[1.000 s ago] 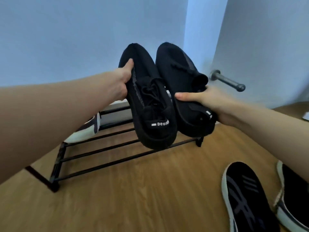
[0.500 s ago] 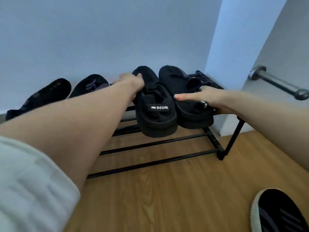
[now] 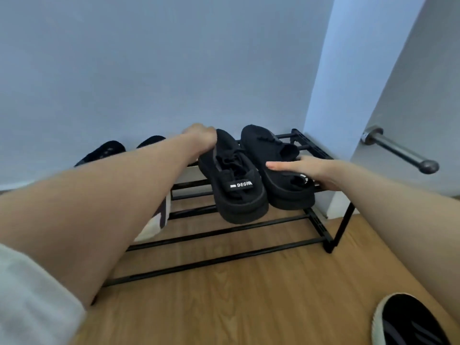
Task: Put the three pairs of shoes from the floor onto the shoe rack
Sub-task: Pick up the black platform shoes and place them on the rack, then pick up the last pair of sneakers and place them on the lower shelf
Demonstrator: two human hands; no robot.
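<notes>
Two black knit shoes sit side by side on the right end of the top tier of the black metal shoe rack [image 3: 316, 221], heels toward me. My left hand [image 3: 201, 136] grips the toe side of the left black shoe [image 3: 234, 180], which has a white "DESIGN" heel tab. My right hand [image 3: 308, 171] holds the right black shoe [image 3: 271, 155] at its collar, fingers over the opening. Another dark pair [image 3: 107, 151] lies on the rack's left part, partly hidden by my left arm. A black sneaker with a white sole [image 3: 408, 322] lies on the floor at the lower right.
The rack stands against a pale blue wall in a corner. A metal door handle [image 3: 400, 153] sticks out from the door on the right. A light-and-dark shoe [image 3: 156, 220] shows on the lower tier behind my left arm. Wooden floor [image 3: 249, 295] lies before the rack.
Both hands have carried the black pair from mid-air down and forward onto the rack's top tier. The view has risen, so only one floor sneaker now shows.
</notes>
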